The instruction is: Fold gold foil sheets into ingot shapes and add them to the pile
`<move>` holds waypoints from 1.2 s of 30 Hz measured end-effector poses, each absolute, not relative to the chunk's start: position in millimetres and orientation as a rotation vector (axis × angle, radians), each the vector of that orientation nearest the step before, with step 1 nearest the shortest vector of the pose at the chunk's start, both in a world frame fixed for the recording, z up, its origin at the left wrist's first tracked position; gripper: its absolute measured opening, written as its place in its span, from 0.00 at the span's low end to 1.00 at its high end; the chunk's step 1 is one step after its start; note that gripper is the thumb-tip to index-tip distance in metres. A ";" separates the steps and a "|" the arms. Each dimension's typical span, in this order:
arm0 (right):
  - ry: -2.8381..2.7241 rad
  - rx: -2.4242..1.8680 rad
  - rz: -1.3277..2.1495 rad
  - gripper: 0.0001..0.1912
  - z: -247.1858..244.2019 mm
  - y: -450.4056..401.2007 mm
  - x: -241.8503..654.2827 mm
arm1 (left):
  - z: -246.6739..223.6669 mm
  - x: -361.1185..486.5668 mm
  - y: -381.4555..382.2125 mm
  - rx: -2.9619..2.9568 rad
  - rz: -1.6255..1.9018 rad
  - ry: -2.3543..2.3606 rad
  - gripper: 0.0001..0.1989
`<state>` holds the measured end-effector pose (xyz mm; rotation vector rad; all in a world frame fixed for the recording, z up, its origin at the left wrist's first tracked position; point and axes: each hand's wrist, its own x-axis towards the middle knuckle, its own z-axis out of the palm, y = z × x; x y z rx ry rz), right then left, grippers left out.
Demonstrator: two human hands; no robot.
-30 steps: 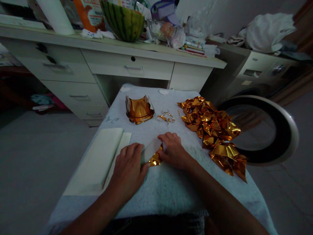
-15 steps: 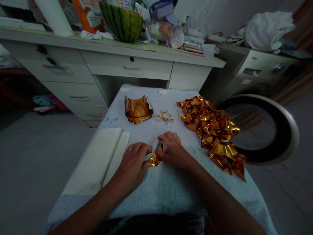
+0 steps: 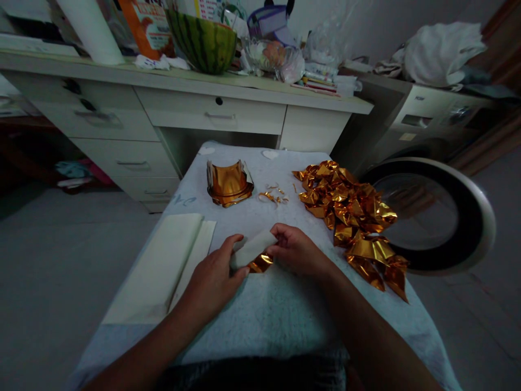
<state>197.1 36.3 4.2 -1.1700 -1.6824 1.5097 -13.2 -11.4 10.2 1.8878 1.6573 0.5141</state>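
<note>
Between my hands is a small piece of gold foil (image 3: pixel 261 263) with a pale paper side (image 3: pixel 254 247) folded up behind it. My left hand (image 3: pixel 217 271) holds its left end, thumb at the front edge and fingers behind. The right end is pinched by the fingers of my right hand (image 3: pixel 293 247). Beyond them, a curved stack of gold foil sheets (image 3: pixel 230 183) stands on the cloth-covered table (image 3: pixel 260 326). Thin foil scraps (image 3: pixel 274 195) lie beside it. A heap of folded gold foil pieces (image 3: pixel 350 209) spreads along the right side.
Pale paper sheets (image 3: pixel 163 266) lie at the table's left. Behind stands a white desk (image 3: pixel 252 117) bearing a cut watermelon (image 3: pixel 203 43), an orange packet (image 3: pixel 148 30) and plastic bags. A washing machine's round door (image 3: pixel 439 214) hangs open at the right.
My right-hand fingers have curled in around the foil's right end, and my left hand has shifted slightly left. More of the pale paper side now shows between them.
</note>
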 end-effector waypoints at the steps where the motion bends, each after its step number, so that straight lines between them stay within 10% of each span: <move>1: -1.563 -1.127 1.591 0.08 3.2 36.4 196.5 | 12.2 -12.9 -10.7 1.853 0.574 1.639 0.26; 14: -1.399 -1.043 1.866 0.16 11.1 36.5 204.9 | 26.0 -3.0 30.5 1.189 1.306 1.298 0.28; 22: -1.593 -1.053 1.592 0.39 14.2 31.8 194.0 | 6.8 11.7 43.8 1.098 1.317 1.258 0.08; 36: -1.560 -1.169 1.370 0.12 -0.9 33.6 191.2 | 11.1 14.2 34.5 1.176 1.048 1.263 0.22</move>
